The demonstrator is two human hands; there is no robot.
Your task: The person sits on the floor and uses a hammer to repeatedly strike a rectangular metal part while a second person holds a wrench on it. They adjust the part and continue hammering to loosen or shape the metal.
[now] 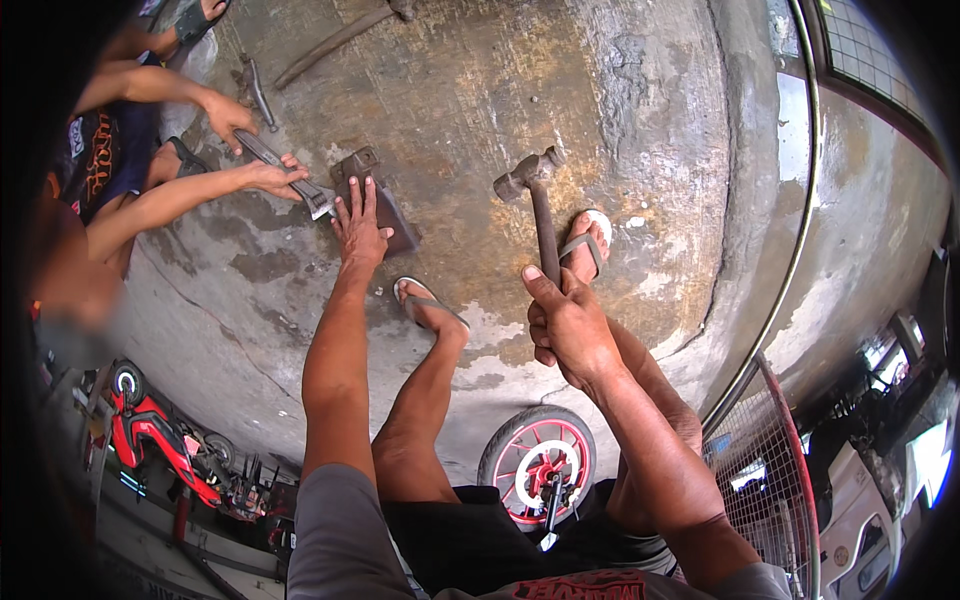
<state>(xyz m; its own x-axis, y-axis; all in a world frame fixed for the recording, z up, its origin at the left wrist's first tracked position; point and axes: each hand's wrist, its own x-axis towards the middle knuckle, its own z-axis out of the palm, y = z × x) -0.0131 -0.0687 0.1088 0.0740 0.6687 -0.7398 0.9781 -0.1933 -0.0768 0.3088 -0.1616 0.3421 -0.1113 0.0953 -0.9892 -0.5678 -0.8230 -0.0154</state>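
**Hammer raised over a held bracket**

On the stained concrete floor (600,130), a dark metal bracket (372,195) lies flat ahead of the squatting person, its long axis running away from them and slightly to the left. The left hand (358,228) presses down on its near part, fingers spread flat, palm open rather than wrapped around it. The right hand (568,325) is clenched around the lower handle of a hammer (538,205), whose shaft points up and away with the head at the far end, clear of the floor. The bracket lies to the left of the hammer head, well apart from it; the left hand is on it, so it is by far the nearer of the two.

A second person crouches at the left, both of their hands (262,172) on a long steel tool (290,172) whose tip meets the bracket's left edge. More bars lie on the floor beyond them.

Both feet wear sandals (585,245), planted between hammer and bracket. A small wheel with a red rim (537,462) sits by the knees, a red motorbike (150,430) stands far left, and a wire mesh panel (760,450) leans at the right beside a curb.
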